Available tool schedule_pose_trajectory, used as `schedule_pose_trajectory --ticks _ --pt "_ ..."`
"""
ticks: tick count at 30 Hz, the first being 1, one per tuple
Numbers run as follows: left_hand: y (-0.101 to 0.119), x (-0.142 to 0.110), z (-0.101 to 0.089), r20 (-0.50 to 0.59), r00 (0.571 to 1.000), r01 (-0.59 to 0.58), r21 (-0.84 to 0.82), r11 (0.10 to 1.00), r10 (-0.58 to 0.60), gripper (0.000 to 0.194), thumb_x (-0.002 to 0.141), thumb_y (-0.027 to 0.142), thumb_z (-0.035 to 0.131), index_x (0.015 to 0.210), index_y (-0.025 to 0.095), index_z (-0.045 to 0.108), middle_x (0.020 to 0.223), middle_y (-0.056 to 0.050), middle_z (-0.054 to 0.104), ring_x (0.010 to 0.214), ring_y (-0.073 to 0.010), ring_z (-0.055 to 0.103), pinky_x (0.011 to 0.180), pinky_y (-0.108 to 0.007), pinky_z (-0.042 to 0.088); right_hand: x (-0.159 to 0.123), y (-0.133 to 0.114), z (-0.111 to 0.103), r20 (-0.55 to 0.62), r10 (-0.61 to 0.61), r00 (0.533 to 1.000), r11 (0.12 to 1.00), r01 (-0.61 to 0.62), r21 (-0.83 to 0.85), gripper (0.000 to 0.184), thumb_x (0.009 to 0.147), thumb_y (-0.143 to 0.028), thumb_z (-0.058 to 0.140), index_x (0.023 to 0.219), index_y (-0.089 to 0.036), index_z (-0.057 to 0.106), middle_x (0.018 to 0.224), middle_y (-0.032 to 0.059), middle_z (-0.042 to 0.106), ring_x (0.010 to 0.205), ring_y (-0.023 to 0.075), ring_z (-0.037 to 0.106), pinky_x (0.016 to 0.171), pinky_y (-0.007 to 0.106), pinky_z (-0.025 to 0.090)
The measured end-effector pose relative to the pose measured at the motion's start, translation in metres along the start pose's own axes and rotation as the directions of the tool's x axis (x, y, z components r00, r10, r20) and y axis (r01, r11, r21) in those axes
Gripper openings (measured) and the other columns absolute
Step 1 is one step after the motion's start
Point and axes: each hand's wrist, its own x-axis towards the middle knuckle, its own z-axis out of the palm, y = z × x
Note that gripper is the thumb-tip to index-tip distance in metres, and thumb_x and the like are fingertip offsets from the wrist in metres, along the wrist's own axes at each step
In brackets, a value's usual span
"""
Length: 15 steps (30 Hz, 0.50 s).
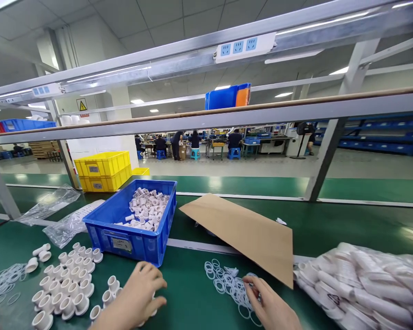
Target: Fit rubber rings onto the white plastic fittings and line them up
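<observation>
My left hand hovers above the green bench, fingers bent and thumb apart. Under and beside it stand a few white plastic pipe fittings, partly hidden by the hand. Left of these, several more flanged fittings stand in a close group. At a loose pile of thin white sealing rings, my right hand has its fingertips pinched at the right edge, on what looks like a ring. In front of my left hand sits a blue crate holding many small white fittings.
A cardboard sheet lies tilted behind the rings. To the right is a clear bag of white tubular parts. More rings, plastic bags and yellow crates are at left. A shelf beam crosses above.
</observation>
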Motion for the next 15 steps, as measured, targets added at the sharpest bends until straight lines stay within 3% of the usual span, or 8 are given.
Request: schedule_pose_trajectory --ticks 2,4,7,9,11,15 --pt "0.002 0.017 -0.046 -0.119 0.993 0.017 0.017 1.0 -0.015 0.013 0.099 0.03 0.057 0.107 0.026 0.067 0.111 -0.005 0.07 0.105 -0.0248 0.062 0.092 -0.042 0.048 0.001 0.005 0.005 -0.009 0.017 1.0 0.999 -0.017 -0.037 0.035 0.096 -0.054 0.037 0.101 -0.032 0.064 0.082 -0.0005 0.071 0.058 0.0172 0.069 0.048 0.023 0.049" --pt "-0.004 0.045 -0.086 -0.242 0.97 0.063 0.102 0.993 -0.037 0.025 0.106 0.031 0.043 0.111 0.022 0.066 0.114 -0.008 0.069 0.107 -0.0234 0.061 0.095 -0.039 0.047 0.001 0.012 0.011 -0.012 0.027 1.0 0.997 -0.027 -0.077 0.035 0.095 -0.053 0.037 0.103 -0.031 0.063 0.084 0.0002 0.07 0.059 0.0176 0.069 0.047 0.024 0.049" --pt "-0.032 0.099 -0.116 -0.275 0.95 0.217 0.228 0.949 -0.151 0.033 0.108 0.03 0.035 0.121 0.017 0.063 0.124 -0.013 0.066 0.12 -0.0264 0.057 0.105 -0.042 0.043 0.001 0.019 0.018 0.008 0.009 1.0 0.995 -0.008 -0.102 0.033 0.096 -0.05 0.036 0.102 -0.03 0.061 0.092 0.0025 0.071 0.064 0.0188 0.072 0.05 0.026 0.051" --pt "-0.055 0.133 -0.115 -0.213 0.95 0.278 0.247 0.928 -0.228 0.031 0.106 0.027 0.04 0.124 0.014 0.062 0.127 -0.015 0.064 0.123 -0.0291 0.057 0.106 -0.045 0.045 0.0 0.021 0.019 0.039 -0.008 0.999 0.995 0.012 -0.099 0.031 0.097 -0.049 0.035 0.101 -0.029 0.059 0.094 0.003 0.071 0.066 0.0192 0.072 0.052 0.027 0.051" --pt "-0.075 0.159 -0.103 -0.092 0.95 0.312 0.25 0.917 -0.298 0.029 0.103 0.03 0.052 0.124 0.014 0.062 0.127 -0.014 0.064 0.119 -0.0285 0.06 0.102 -0.048 0.049 0.0 0.022 0.019 0.066 -0.027 0.997 0.995 0.033 -0.099 0.029 0.099 -0.046 0.035 0.098 -0.029 0.058 0.092 0.0025 0.07 0.067 0.0194 0.072 0.052 0.027 0.051" --pt "-0.098 0.182 -0.069 0.236 0.914 0.281 0.216 0.935 -0.329 0.032 0.097 0.037 0.067 0.121 0.016 0.065 0.122 -0.009 0.067 0.106 -0.0231 0.067 0.093 -0.046 0.058 0.001 0.025 0.019 0.061 -0.074 0.995 0.991 0.08 -0.11 0.024 0.1 -0.04 0.037 0.094 -0.029 0.057 0.089 0.0007 0.069 0.065 0.0179 0.072 0.051 0.026 0.05"
